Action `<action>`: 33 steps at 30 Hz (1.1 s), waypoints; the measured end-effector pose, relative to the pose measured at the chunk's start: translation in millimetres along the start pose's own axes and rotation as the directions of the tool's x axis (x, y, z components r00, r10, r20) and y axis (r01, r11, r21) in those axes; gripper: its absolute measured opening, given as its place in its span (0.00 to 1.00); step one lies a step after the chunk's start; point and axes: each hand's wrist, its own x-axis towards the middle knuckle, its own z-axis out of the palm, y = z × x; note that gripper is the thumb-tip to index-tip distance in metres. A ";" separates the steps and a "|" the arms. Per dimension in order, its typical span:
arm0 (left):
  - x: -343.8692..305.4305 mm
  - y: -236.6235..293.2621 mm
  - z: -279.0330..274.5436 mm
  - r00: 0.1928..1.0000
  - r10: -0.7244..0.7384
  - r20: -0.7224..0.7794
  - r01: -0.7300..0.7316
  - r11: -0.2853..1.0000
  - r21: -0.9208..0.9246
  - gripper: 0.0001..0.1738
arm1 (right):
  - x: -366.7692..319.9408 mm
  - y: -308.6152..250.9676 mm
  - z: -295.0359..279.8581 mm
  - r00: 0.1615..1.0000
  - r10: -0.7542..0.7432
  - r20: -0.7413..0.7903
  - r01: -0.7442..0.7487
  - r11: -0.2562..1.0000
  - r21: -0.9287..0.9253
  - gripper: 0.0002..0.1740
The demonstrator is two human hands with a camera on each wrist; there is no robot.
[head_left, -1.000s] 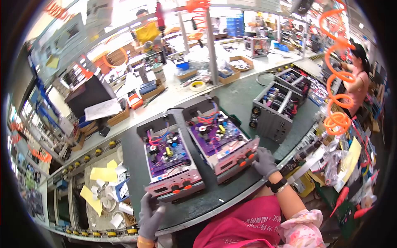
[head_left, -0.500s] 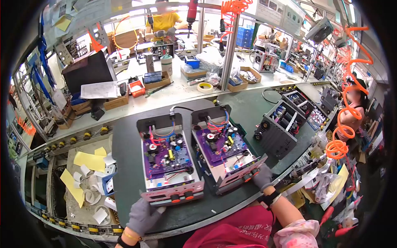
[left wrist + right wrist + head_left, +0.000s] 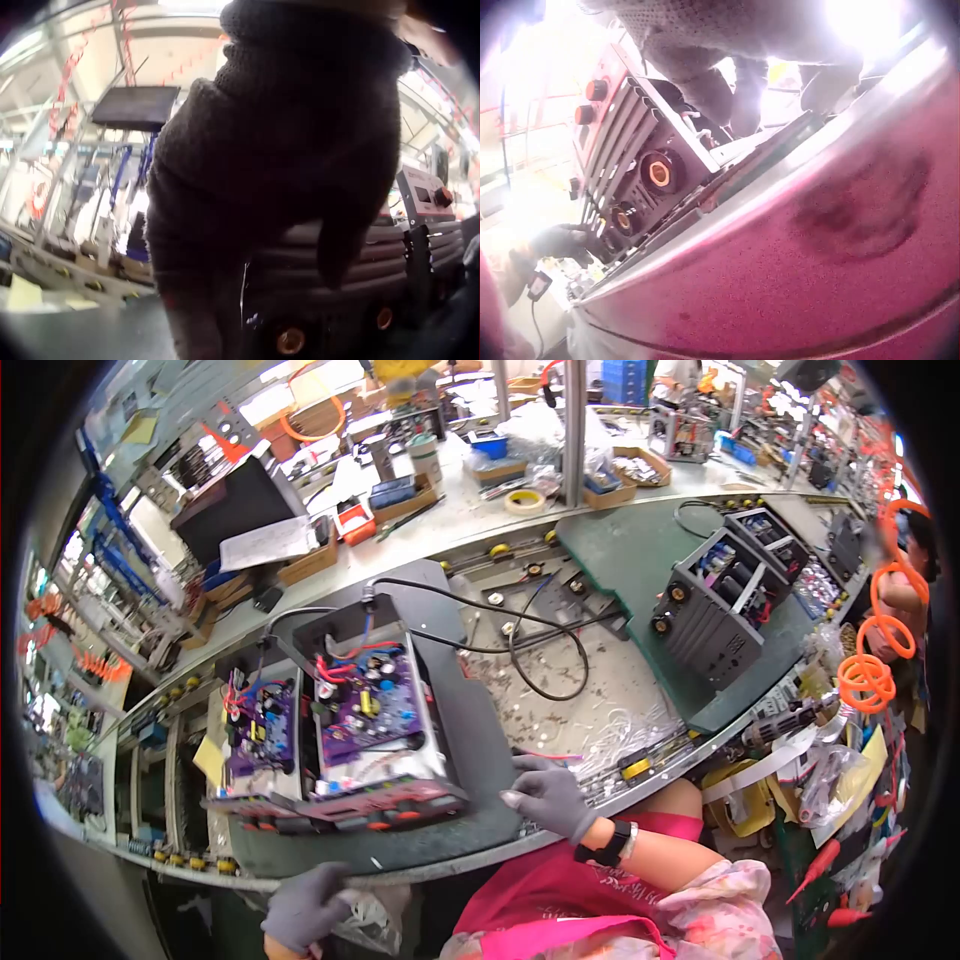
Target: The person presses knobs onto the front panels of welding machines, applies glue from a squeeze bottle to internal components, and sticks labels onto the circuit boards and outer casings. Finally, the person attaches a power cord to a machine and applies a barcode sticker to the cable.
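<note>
Two open-topped electrical units stand side by side on a dark board (image 3: 480,735) at the conveyor. The left unit (image 3: 265,735) and the right unit (image 3: 372,700) each have a purple circuit board inside and orange-tipped knobs on the front panel. My gloved left hand (image 3: 305,908) hangs at the bench's front edge, below the left unit. In the left wrist view its fingers point down in front of ribbed panels. My gloved right hand (image 3: 550,798) is by the board's right edge, fingers loosely bent and nothing seen in them.
A black cable (image 3: 560,690) loops from the units over the littered conveyor bed (image 3: 630,695). Farther right, a green board (image 3: 620,550) carries more grey units (image 3: 710,610). Behind runs a white bench (image 3: 460,525) with a tape roll (image 3: 525,501) and a monitor (image 3: 235,510).
The board with both units has moved left, uncovering conveyor bed beside the green board. My right hand has left the right unit's front panel; my left hand has dropped from the left unit's corner.
</note>
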 end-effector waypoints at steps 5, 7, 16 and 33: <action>44.1 107.3 14.2 0.806 0.591 0.033 -0.592 0.805 0.037 0.29 | -10.8 -4.2 62.6 0.944 -0.198 0.263 0.122 0.952 0.280 0.13; 97.7 125.7 21.6 0.797 0.594 -0.110 -0.586 0.804 0.098 0.27 | -15.8 -11.5 64.4 0.918 -0.370 0.140 0.347 0.923 0.168 0.11; 322.2 93.9 0.7 0.932 0.260 -0.254 -0.040 0.768 0.640 0.33 | -23.0 -10.2 52.4 0.836 -0.535 0.123 0.536 0.844 0.031 0.06; 345.1 34.3 25.6 0.974 0.201 -0.105 -0.006 0.484 0.875 0.19 | -13.5 -14.3 55.7 0.876 -0.402 0.266 0.393 0.915 0.089 0.06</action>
